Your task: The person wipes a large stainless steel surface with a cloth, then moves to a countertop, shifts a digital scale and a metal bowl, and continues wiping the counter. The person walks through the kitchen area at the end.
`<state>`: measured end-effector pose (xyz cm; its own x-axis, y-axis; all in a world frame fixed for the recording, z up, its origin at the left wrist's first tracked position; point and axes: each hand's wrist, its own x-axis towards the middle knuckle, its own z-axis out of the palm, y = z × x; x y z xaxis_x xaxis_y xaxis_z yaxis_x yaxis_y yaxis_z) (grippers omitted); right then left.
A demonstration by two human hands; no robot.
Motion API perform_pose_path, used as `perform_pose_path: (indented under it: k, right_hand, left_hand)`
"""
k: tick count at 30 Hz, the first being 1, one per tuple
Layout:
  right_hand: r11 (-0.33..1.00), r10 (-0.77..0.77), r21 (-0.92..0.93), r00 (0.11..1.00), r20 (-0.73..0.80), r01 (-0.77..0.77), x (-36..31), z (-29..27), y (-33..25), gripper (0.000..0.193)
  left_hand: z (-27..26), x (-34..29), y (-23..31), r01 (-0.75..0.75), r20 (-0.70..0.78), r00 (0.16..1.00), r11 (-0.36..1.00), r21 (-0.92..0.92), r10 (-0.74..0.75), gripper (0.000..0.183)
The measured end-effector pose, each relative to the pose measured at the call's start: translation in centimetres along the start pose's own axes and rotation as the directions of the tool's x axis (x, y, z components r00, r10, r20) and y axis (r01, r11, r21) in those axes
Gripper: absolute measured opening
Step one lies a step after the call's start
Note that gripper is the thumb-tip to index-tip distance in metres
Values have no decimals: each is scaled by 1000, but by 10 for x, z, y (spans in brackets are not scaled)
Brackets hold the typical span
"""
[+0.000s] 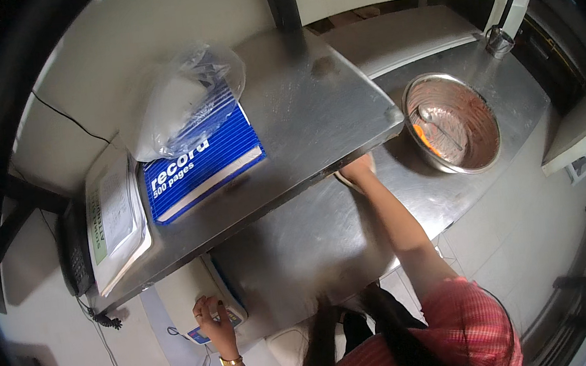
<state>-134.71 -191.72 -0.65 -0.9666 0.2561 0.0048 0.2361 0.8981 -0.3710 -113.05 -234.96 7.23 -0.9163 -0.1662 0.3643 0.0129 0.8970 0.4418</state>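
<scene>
My left hand [213, 323] rests over the keypad of a white electronic scale [235, 313], its fingers bent and apart with nothing in them. A gold band is round that wrist. Most of the scale lies beneath the raised steel shelf. My right hand [360, 168] reaches in at the shelf's front edge, next to a pale curved rim [343, 180]; the shelf hides its fingertips and most of that rimmed thing. To the right of this hand a large steel bowl [491, 153] has reddish smears inside, and a spoon [439, 125] and an orange piece [424, 136] lie in it.
On the steel shelf [299, 105] lie a blue record book [234, 162], a clear plastic bag [183, 102] and a stack of papers [118, 214]. A black telephone [74, 250] hangs at its left end. A metal cup [499, 43] stands on the lower table [300, 253] at far right.
</scene>
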Motion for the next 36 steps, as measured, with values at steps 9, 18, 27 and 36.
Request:
perform_pose_path:
  k: [9, 18, 27, 36]
  right_hand:
    - [624, 323, 774, 938, -129, -109, -177, -97, 136, 44]
    - [688, -472, 325, 740, -478, 649, -164, -290, -53, 54]
    - [759, -628, -1, 731, -266, 651, -98, -222, -148, 41]
    - [737, -668, -110, 694, -268, 666, 120, -184, -170, 36]
  left_hand:
    - [-41, 48, 128, -285, -88, 959, 899, -332, 271, 23]
    - [-66, 167, 193, -583, -284, 791, 809, -81, 542, 29]
    - [-44, 172, 195, -523, -292, 835, 837, -160, 466, 24]
    - [-47, 170, 205, -494, -276, 851, 859, -135, 446, 24]
